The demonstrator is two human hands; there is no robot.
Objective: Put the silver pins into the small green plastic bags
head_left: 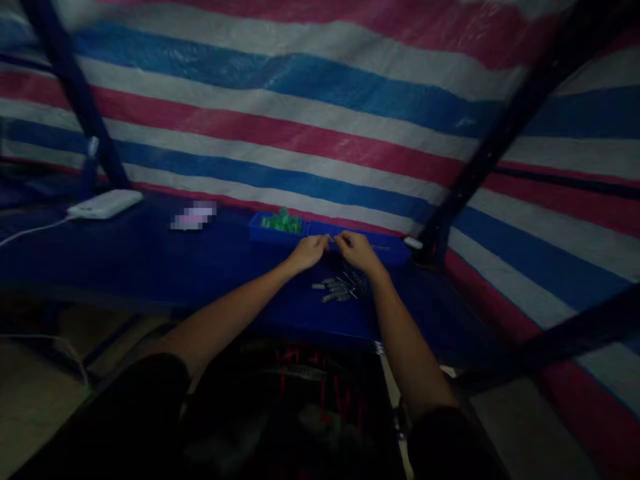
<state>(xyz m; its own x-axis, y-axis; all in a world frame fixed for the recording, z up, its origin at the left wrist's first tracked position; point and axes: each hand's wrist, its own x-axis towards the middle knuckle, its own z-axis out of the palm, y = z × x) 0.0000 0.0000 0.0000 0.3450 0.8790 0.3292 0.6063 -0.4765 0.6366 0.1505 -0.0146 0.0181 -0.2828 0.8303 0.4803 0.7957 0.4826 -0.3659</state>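
Forearms cross the blue table (150,260); left hand (309,252) and right hand (357,251) pinch one thin part (332,241), metal parts (337,290) heaped close, presumably handy.

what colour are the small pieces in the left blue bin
The pieces are green, head view.

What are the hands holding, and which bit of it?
It cannot be told. The left hand and right hand meet fingertip to fingertip over the blue tray, perhaps pinching something thin, but it's too dark and small.

Left hand (310,251), right hand (356,250) meet at blue tray (273,237); metal parts (337,290) near.
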